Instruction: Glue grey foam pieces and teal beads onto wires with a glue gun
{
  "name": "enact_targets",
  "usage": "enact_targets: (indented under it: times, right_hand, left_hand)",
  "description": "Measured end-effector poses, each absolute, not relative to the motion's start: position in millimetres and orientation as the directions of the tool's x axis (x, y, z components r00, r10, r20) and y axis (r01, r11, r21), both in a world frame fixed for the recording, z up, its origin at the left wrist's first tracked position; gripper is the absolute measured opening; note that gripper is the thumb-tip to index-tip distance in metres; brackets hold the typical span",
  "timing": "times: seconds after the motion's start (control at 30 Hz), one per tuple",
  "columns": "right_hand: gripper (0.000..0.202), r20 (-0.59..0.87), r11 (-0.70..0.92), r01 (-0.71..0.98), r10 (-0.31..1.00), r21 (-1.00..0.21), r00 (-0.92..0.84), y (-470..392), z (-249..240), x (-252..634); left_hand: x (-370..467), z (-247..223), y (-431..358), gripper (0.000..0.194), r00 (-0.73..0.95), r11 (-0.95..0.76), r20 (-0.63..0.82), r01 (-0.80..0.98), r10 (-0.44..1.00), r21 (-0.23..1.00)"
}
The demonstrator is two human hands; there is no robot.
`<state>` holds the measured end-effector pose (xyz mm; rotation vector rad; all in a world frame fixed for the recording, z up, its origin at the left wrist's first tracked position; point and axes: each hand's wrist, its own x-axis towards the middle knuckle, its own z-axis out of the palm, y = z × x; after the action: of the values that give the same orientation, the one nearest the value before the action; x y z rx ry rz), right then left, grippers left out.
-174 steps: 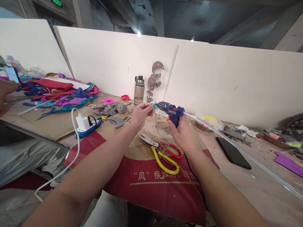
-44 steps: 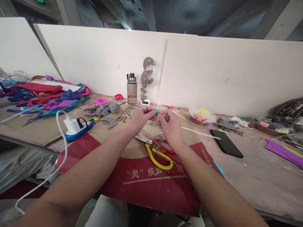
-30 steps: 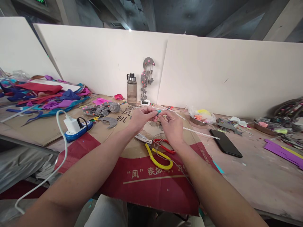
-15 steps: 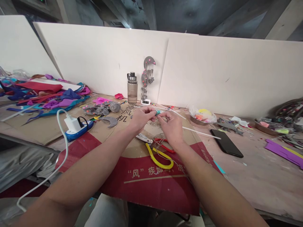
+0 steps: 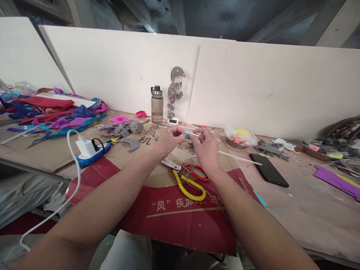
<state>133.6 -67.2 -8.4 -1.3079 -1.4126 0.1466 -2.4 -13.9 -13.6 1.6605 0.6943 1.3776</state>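
Observation:
Between my two hands is a small teal-green piece (image 5: 187, 136), too small to make out its kind. My left hand (image 5: 169, 140) pinches it from the left with thumb and forefinger. From the other side, the fingertips of my right hand (image 5: 206, 148) close on it. Below the hands lie scissors with one yellow and one red handle (image 5: 191, 193), their blades toward the upper left. A tangle of thin grey string (image 5: 192, 165) rests over the handles. Under everything is a red and brown cardboard sheet (image 5: 194, 228) with printed characters.
A water bottle (image 5: 157, 107), a small digital clock (image 5: 172, 121) and a grey felt moon hanging (image 5: 177, 73) stand at the back. A black phone (image 5: 268, 170) lies right, near a bowl (image 5: 239, 145). On the left are a charger (image 5: 86, 146) and a felt heap (image 5: 64, 112).
My hands have drawn slightly apart, the right one shifting a little to the right, so more of the teal-green piece shows between the fingertips. The surrounding things stay in place.

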Motion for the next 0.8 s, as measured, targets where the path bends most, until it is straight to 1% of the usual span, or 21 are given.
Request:
enact_targets:
  times: [0.2, 0.37, 0.5, 0.57, 0.63, 0.73, 0.8]
  right_hand:
    - [0.019, 0.687, 0.450, 0.628, 0.701, -0.634, 0.191, -63.4, -11.8, 137.2]
    - [0.020, 0.710, 0.428, 0.700, 0.685, -0.572, 0.161, -63.1, -11.8, 139.7]
    - [0.017, 0.716, 0.416, 0.729, 0.684, -0.544, 0.144, -63.7, -10.0, 139.0]
    - [0.018, 0.695, 0.386, 0.727, 0.698, -0.567, 0.172, -63.3, -9.3, 138.5]
    - [0.019, 0.659, 0.356, 0.702, 0.721, -0.617, 0.214, -62.7, -8.9, 138.7]
    - [0.022, 0.586, 0.337, 0.615, 0.768, -0.713, 0.258, -62.3, -7.9, 139.7]
    - [0.023, 0.551, 0.336, 0.560, 0.789, -0.757, 0.271, -62.8, -6.9, 140.0]
  left_hand:
    - [-3.9, -11.3, -16.9, 0.006, 0.265, -0.530, 0.513, -0.006, 0.816, 0.848]
    - [-4.8, -11.2, -16.0, 0.005, 0.279, -0.564, 0.530, 0.053, 0.801, 0.824]
    - [-5.6, -10.8, -16.1, 0.008, 0.270, -0.580, 0.547, 0.056, 0.792, 0.812]
    - [-5.8, -10.2, -16.7, 0.012, 0.273, -0.537, 0.512, 0.021, 0.814, 0.843]
    - [-6.0, -9.8, -17.2, 0.015, 0.304, -0.455, 0.448, -0.054, 0.841, 0.889]
    - [-6.1, -9.7, -17.0, 0.020, 0.357, -0.321, 0.364, -0.175, 0.860, 0.931]
    - [-6.0, -9.5, -16.9, 0.022, 0.374, -0.273, 0.332, -0.203, 0.866, 0.940]
